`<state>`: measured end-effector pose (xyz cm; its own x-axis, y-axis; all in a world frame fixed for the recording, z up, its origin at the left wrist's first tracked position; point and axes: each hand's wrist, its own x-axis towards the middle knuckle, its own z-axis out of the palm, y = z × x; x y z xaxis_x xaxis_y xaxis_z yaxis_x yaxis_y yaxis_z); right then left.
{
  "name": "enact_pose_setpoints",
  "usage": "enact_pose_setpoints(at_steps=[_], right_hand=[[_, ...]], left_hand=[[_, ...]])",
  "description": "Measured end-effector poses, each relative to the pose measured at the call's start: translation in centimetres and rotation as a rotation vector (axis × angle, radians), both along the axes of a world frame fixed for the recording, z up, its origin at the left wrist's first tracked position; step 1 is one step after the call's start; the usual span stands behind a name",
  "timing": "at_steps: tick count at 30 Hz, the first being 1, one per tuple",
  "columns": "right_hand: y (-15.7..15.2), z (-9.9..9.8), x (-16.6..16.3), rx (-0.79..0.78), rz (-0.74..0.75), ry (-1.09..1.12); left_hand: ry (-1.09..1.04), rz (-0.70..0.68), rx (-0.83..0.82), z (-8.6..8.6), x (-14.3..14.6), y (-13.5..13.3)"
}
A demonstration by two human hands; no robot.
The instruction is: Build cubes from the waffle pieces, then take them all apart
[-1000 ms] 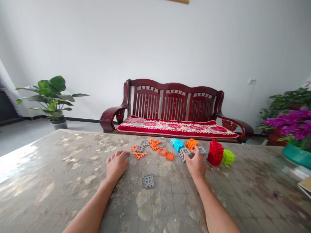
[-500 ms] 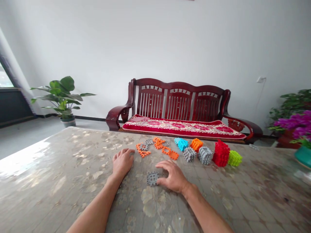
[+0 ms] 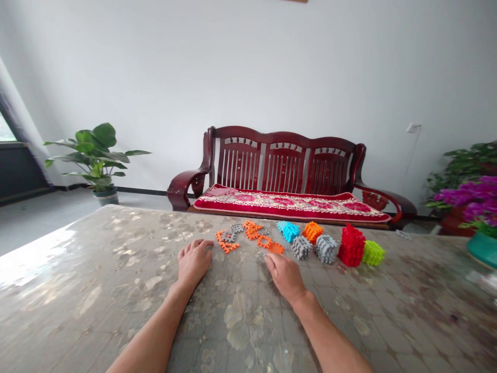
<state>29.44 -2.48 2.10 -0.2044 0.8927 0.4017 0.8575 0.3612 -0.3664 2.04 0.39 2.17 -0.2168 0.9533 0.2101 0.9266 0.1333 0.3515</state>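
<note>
My left hand (image 3: 195, 260) lies palm down on the table, fingers stretched out beside loose orange notched pieces (image 3: 228, 247) and a grey notched piece (image 3: 228, 237). To its right, my right hand (image 3: 285, 276) is closed, its fingers curled down near the tabletop. Whatever it may hold is hidden under the fingers. Just beyond it lies an orange notched plate (image 3: 276, 247) beside an orange square frame (image 3: 264, 242). The nearest stack to its right is of grey notched plates (image 3: 302, 248).
Farther right stand another grey stack (image 3: 326, 249), a red stack (image 3: 351, 246) and a lime stack (image 3: 374, 253). Blue pieces (image 3: 288, 231) and an orange stack (image 3: 312, 232) sit behind. A teal flowerpot (image 3: 481, 249) is at the table's right; a wooden bench (image 3: 285, 160) stands beyond.
The grey square plate beside my right hand no longer shows on the table. My right hand has closed from an open curve and shifted slightly right. My left hand stays put.
</note>
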Motion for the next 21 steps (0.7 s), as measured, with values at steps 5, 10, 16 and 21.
enact_pose_setpoints(at_steps=[5, 10, 16, 21], right_hand=[[1.5, -0.8, 1.5, -0.05, -0.165, 0.209], [1.4, -0.9, 2.2, -0.009, -0.177, 0.257], [0.6, -0.1, 3.4, -0.147, 0.079, 0.192], [0.7, -0.1, 3.9, -0.162, 0.153, 0.129]], left_hand=[[-0.002, 0.007, -0.012, 0.2, 0.1, 0.0], [0.009, 0.008, 0.0, 0.1, 0.1, 0.0], [0.006, 0.006, 0.007, -0.2, -0.1, 0.2], [0.007, 0.006, 0.009, -0.1, 0.0, 0.1]])
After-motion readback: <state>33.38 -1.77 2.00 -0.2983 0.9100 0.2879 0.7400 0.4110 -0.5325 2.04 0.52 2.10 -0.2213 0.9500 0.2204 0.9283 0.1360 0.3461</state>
